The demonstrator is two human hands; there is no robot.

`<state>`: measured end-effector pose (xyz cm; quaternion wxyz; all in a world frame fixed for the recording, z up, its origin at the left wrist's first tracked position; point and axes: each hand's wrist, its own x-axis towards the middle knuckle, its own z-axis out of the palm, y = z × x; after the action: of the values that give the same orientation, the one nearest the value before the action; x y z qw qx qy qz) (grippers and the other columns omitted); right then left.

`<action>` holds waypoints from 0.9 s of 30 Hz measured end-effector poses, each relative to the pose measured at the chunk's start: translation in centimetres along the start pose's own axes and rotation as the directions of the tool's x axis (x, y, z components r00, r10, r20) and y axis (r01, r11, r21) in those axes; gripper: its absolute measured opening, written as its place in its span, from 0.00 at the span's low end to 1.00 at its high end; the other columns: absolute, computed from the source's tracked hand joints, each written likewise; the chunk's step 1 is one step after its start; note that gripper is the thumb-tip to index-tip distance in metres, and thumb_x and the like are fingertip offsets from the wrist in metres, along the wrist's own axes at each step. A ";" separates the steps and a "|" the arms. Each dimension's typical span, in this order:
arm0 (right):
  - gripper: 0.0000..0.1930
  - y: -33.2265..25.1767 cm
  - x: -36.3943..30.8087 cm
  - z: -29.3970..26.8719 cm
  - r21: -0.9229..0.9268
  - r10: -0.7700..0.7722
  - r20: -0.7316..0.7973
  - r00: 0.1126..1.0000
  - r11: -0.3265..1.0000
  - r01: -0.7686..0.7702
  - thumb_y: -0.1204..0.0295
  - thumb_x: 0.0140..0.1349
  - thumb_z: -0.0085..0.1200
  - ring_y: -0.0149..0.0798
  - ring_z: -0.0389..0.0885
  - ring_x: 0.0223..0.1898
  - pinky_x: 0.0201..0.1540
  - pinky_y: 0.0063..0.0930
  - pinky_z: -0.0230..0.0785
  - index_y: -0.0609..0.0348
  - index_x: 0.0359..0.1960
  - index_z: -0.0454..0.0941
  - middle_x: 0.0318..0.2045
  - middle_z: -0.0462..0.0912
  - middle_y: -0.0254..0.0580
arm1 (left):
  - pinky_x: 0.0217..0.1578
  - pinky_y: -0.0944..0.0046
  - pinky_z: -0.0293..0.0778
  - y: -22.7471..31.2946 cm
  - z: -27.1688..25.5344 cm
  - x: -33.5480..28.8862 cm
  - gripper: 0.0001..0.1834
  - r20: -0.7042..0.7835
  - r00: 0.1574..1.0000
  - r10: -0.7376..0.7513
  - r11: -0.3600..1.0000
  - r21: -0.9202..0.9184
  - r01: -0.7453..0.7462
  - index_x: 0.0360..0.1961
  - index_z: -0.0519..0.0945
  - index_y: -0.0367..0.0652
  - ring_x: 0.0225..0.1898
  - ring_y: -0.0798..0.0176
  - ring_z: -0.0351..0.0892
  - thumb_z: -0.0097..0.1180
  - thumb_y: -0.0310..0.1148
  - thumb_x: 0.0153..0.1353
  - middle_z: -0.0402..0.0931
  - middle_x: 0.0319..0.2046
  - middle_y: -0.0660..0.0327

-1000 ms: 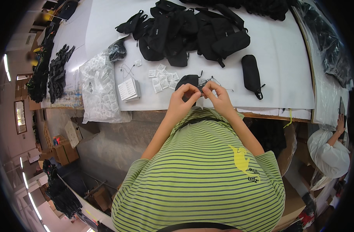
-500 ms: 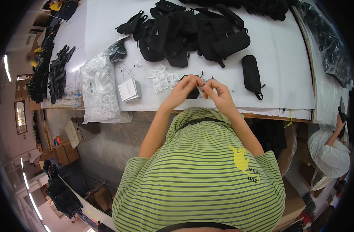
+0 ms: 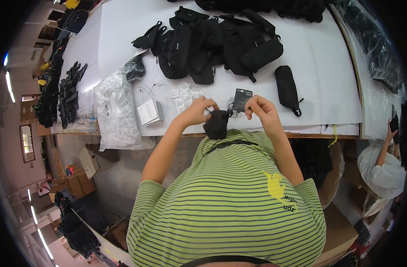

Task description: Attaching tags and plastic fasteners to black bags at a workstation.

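Observation:
A small black fabric pouch (image 3: 216,126) sits at the table's front edge, in front of me. My left hand (image 3: 196,112) is curled at the pouch's upper left side, its thumb and fingers closed on the fabric. To the right, my right hand (image 3: 265,112) pinches a thin black string (image 3: 244,109) that runs toward the pouch's top. Just beyond the string lies a stack of black hang tags (image 3: 242,98), with loose thin strings bunched at its left. Small white labels (image 3: 182,99) are scattered past my left hand.
A pile of black pouches (image 3: 212,42) covers the table's far middle. One elongated black pouch (image 3: 287,89) lies at right. At left are a white booklet stack (image 3: 149,112) and a clear bag of white labels (image 3: 116,109). Another person (image 3: 381,167) is at far right.
My hands, close together before, have parted; the right moved right, holding the string, and the left moved left. The pouch has come nearer, and the black tags are uncovered.

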<state>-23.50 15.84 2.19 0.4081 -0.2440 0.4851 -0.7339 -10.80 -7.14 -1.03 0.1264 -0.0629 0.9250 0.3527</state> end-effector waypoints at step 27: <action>0.19 -1.7 1.7 0.0 -0.349 -0.202 0.170 0.965 0.903 0.250 0.60 0.61 0.55 0.36 0.69 0.51 0.59 0.34 0.59 0.59 0.49 0.75 0.45 0.76 0.41 | 0.38 0.68 0.67 4.5 -1.5 -9.9 0.14 -0.189 0.975 -0.113 0.853 -0.522 -0.002 0.30 0.78 0.34 0.31 0.66 0.71 0.68 0.29 0.46 0.74 0.28 0.62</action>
<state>-25.08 14.78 3.67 0.2980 -0.4180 0.5546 -0.6549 -2.49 -4.56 5.67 0.0151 -0.1588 0.8016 0.5762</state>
